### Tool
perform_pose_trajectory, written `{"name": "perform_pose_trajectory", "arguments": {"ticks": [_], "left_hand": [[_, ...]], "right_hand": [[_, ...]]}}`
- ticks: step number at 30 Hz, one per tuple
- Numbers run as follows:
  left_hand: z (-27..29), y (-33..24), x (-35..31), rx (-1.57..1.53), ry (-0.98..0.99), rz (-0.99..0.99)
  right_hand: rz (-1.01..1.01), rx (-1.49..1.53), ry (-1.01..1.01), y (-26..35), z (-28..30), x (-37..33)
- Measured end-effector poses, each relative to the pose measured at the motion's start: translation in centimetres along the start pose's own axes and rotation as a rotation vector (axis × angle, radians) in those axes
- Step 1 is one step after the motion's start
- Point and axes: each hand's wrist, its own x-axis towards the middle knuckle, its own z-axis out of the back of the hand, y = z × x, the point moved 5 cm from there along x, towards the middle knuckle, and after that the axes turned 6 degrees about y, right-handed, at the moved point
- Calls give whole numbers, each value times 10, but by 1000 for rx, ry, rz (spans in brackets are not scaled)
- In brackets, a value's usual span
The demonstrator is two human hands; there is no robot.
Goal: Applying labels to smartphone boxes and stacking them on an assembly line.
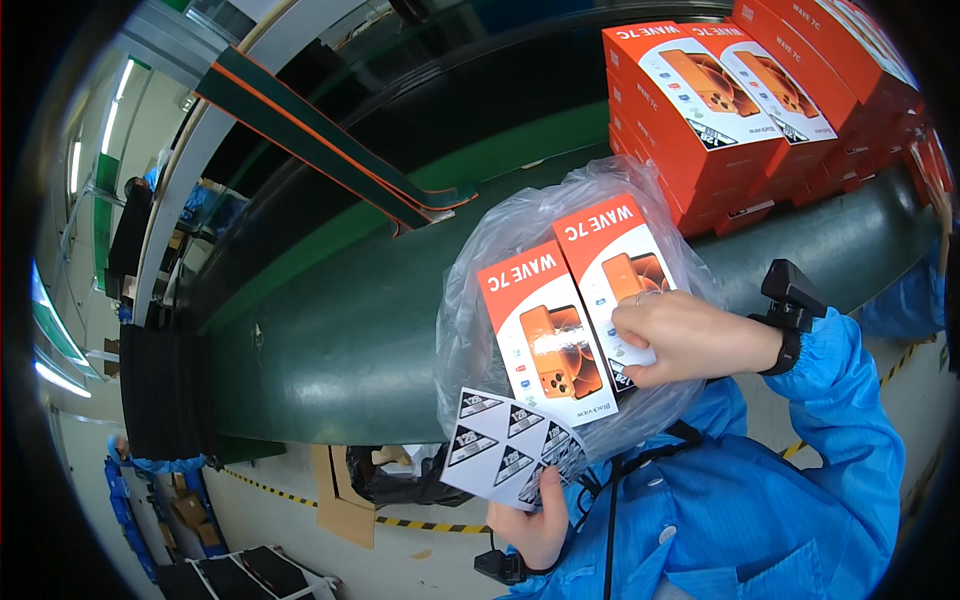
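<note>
Two white-and-orange phone boxes, a left one (548, 335) and a right one (606, 235), lie side by side in a clear plastic bag (465, 290) whose mouth spreads around them. My right hand (680, 335) rests on the right box with its fingers curled. Beside its thumb, a black triangular sticker (622, 376) shows at that box's near corner; whatever the fingertips hold is hidden. My left hand (535, 525) pinches the near edge of a white sheet of black triangular stickers (500, 447), which overlaps the near end of the bag.
Stacked orange phone boxes (690, 150) stand at the far right on the green conveyor belt (330, 340). A green-and-orange angled bar (310, 140) reaches down at the far left. Below the belt are a cardboard piece (340, 500) and a black bag (400, 475).
</note>
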Motion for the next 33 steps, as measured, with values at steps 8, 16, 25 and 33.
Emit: {"name": "perform_pose_trajectory", "arguments": {"ticks": [8,16,25,33], "left_hand": [[-16,47,22,-918,20,219],[-54,71,1,-857,124,416],[-16,-39,2,-1102,121,-171],[-175,-138,144,-792,605,-266]], "right_hand": [[-98,223,-553,-15,-2,-69],[-172,508,-577,-10,-55,-72],[126,107,-737,47,37,-107],[-272,-340,-1357,-23,158,-155]]}}
